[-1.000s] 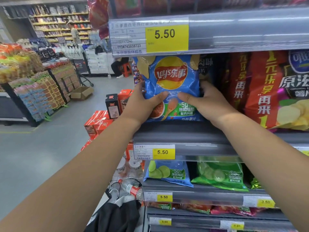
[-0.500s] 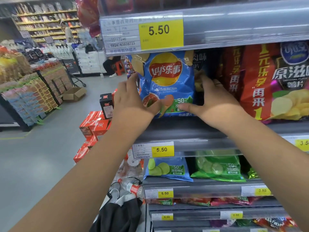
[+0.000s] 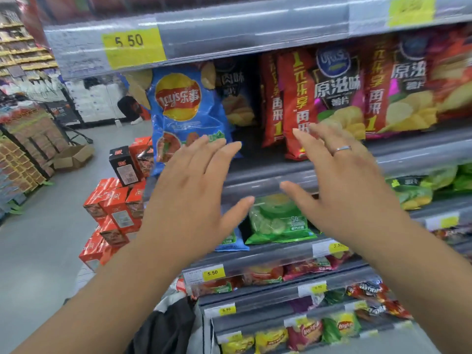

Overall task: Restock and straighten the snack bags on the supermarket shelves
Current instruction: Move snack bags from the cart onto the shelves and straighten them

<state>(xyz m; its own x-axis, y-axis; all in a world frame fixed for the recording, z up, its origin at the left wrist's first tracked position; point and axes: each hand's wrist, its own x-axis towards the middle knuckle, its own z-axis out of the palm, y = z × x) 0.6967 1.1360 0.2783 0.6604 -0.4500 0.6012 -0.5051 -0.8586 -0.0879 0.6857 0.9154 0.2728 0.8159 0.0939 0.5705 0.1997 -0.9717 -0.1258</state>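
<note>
Both our hands have come off the blue bag (image 3: 184,111) and drawn back toward us since a moment ago, when they clasped its lower half from either side. Our left hand (image 3: 189,190) now hovers in front of the blue bag's bottom right corner, palm away from us, fingers straight and spread, holding nothing; whether its fingertips brush the bag we cannot tell. Our right hand (image 3: 350,185) is farther right of the bag, equally wide and empty, with a ring (image 3: 343,148) on one finger. The blue bag stands upright at the left end of its shelf (image 3: 408,152), right under a yellow 5.50 tag (image 3: 132,46). Behind its right edge sits a dark bag (image 3: 235,98), and further right red bags (image 3: 296,103) stand in a row. One shelf below the blue bag lies a green bag (image 3: 275,221). Left of and below it, orange boxes (image 3: 115,205) are stacked on the floor.
</note>
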